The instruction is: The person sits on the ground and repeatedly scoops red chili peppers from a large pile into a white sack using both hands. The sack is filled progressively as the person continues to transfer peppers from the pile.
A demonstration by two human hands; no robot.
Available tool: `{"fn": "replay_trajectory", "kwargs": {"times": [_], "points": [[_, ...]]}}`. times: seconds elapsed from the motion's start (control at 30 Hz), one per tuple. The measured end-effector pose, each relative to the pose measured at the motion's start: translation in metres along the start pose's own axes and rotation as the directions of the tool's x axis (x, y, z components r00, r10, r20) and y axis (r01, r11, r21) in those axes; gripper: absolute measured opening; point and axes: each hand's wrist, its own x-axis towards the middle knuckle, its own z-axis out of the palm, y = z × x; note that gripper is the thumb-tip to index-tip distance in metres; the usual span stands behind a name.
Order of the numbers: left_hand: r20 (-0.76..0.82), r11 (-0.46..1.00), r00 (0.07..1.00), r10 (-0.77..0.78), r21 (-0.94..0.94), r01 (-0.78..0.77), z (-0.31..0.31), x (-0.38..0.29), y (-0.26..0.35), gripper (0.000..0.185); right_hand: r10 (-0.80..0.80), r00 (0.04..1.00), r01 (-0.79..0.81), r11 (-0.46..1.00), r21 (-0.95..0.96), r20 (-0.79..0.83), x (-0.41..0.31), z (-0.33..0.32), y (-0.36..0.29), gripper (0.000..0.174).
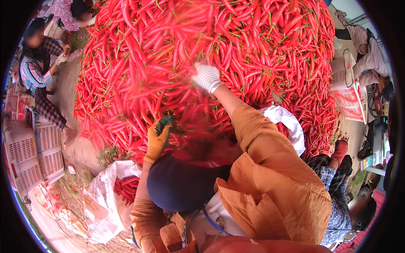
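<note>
A large heap of red chili peppers, many with green stems, fills the space before me. My right hand, in a white banded glove, reaches onto the middle of the heap. Its fingertips blend into the blurred peppers, so a grip is not visible. Lower and to the left, my left hand wears an orange-yellow glove with dark green fingers. Those fingers curl at the heap's near edge, and what lies inside them is hidden. A white woven sack with red peppers inside stands open at lower left. Another white sack sits beside my right arm.
Plastic crates stand at left, and another crate holding red contents is at right. People sit around the heap: one in a striped top at left, one in patterned blue clothing at lower right, others farther back.
</note>
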Motion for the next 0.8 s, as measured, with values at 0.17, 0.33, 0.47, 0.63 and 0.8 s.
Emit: {"fn": "replay_trajectory", "kwargs": {"times": [0.17,0.33,0.47,0.63,0.8], "points": [[-0.011,0.913,0.99,0.14,0.387,-0.125,0.005,0.027,-0.006,0.037,-0.134,0.968,-0.155,0.339,0.928,0.211,-0.064,0.029,-0.007,0.035],[0.082,0.859,0.996,-0.021,0.511,-0.024,0.003,0.019,-0.009,0.029,-0.311,0.923,-0.212,0.081,0.974,0.227,-0.084,0.061,-0.02,0.023],[0.106,0.889,0.994,0.017,0.453,-0.063,0.002,-0.002,0.003,0.024,-0.371,0.865,-0.435,-0.215,0.874,0.339,-0.089,0.071,-0.029,0.036],[0.18,0.959,0.982,-0.05,0.282,-0.003,-0.002,-0.019,0.018,0.015,-0.474,0.821,-0.524,-0.403,0.751,0.318,-0.1,0.07,-0.04,0.041],[0.154,0.949,0.988,0.033,0.305,-0.079,-0.004,-0.025,0.021,0.021,-0.489,0.816,-0.456,-0.214,0.864,0.31,-0.102,0.051,-0.049,0.024]]}}
